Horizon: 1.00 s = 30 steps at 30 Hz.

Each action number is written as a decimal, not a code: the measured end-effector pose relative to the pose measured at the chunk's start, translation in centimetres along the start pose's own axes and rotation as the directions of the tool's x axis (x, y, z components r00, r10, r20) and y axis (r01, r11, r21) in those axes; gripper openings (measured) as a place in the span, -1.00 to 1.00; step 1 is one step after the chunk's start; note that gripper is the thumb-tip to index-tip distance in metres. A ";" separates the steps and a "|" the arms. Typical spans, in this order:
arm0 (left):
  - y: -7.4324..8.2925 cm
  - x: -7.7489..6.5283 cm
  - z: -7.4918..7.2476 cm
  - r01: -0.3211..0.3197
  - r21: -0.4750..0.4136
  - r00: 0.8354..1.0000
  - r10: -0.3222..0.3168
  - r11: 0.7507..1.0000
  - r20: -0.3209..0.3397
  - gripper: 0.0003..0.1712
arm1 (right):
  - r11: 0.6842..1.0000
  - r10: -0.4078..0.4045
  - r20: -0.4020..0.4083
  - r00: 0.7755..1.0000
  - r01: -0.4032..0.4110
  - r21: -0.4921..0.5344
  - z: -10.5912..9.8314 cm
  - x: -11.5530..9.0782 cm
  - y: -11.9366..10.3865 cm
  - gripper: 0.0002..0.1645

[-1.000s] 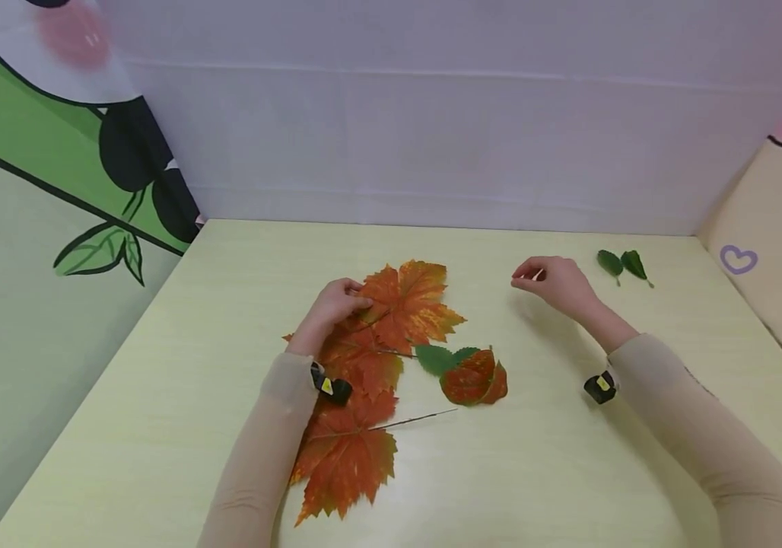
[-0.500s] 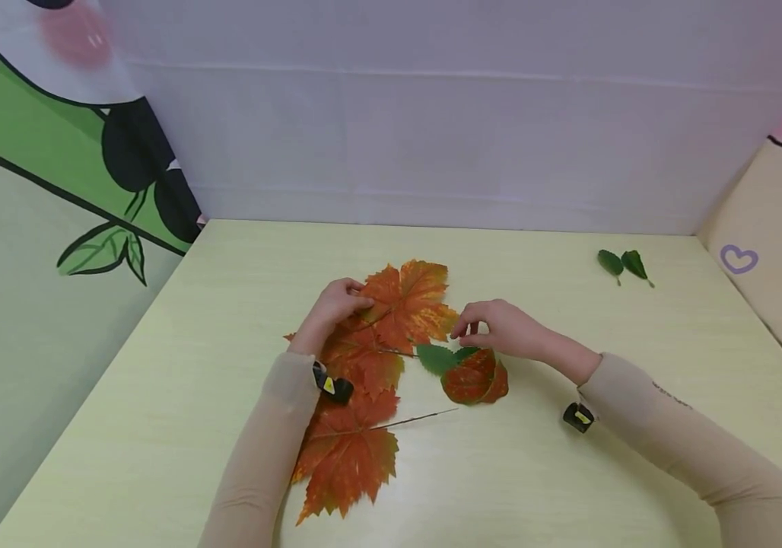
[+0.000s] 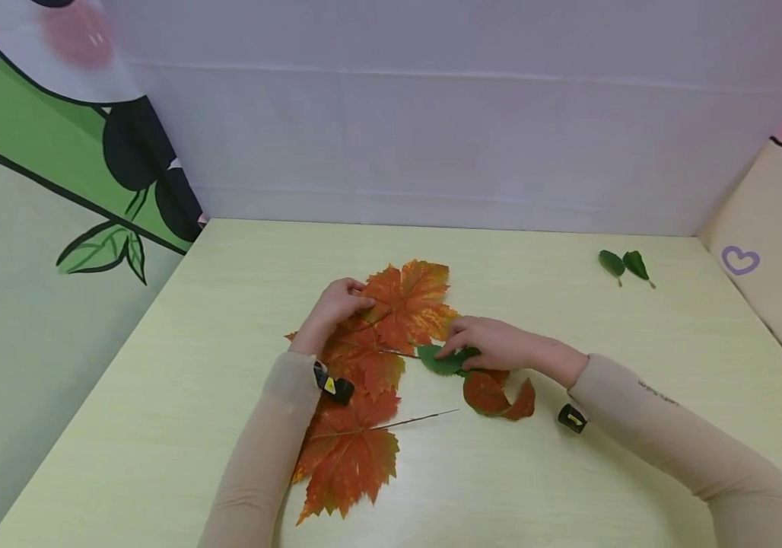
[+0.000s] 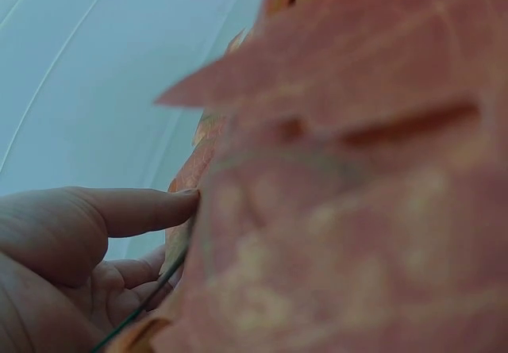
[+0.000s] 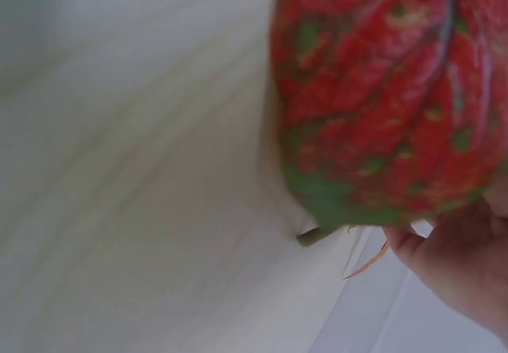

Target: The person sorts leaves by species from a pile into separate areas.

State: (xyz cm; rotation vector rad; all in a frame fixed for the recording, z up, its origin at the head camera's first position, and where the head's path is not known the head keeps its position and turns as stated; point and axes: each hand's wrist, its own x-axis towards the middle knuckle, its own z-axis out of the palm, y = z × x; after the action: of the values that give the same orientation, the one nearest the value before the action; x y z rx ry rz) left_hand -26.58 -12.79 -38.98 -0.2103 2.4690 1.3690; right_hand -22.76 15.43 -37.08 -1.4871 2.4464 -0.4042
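Note:
My left hand [image 3: 335,310] pinches the left edge of the top orange maple leaf [image 3: 408,297], thumb over it. In the left wrist view the thumb meets the leaf by a thin dark stem [image 4: 139,309]. More orange maple leaves [image 3: 353,453] lie below, partly under the left forearm. My right hand [image 3: 497,344] is down at the middle of the table, fingers curled onto a green leaf [image 3: 437,361]. Right below that hand are curled red leaves [image 3: 485,393]. One red leaf [image 5: 389,99] fills much of the right wrist view and covers part of the hand.
Two small green leaves [image 3: 624,264] lie at the back right of the pale table [image 3: 569,472]. A bare leaf stem [image 3: 421,418] points right from the lowest maple leaf. A light cloth wall [image 3: 446,144] stands behind the table.
My right hand has come left and down from the right side onto the green leaf. The red leaves have shifted a little right and down. The left hand has stayed put.

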 end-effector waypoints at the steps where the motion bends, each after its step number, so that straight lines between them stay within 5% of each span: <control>1: 0.0 0.0 0.0 -0.001 -0.001 1.000 0.001 1.000 0.000 -0.49 | 1.000 -0.002 -0.004 1.000 0.002 -0.003 0.0 0.0 0.0 -0.60; 15: -0.1 0.1 0.0 0.016 -0.003 1.000 -0.016 1.000 0.001 -0.50 | 0.997 -0.074 -0.152 0.986 0.070 -0.031 0.0 0.4 0.2 -0.77; 23: 0.0 0.0 0.0 0.022 -0.004 1.000 -0.022 1.000 0.000 -0.50 | 0.995 -0.035 -0.346 0.937 0.066 0.078 -0.8 0.4 0.3 -0.82; 30: 0.1 -0.1 -0.1 0.039 -0.004 0.999 -0.039 0.999 0.001 -0.51 | 0.987 0.091 -0.388 0.917 -0.031 0.158 -1.9 -0.2 1.1 -0.84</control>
State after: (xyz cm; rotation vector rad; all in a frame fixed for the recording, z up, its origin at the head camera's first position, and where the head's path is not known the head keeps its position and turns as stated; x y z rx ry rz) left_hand -26.59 -12.83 -38.81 -0.2568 2.4480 1.3585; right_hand -24.26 16.26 -35.65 -1.3704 2.6787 -0.9343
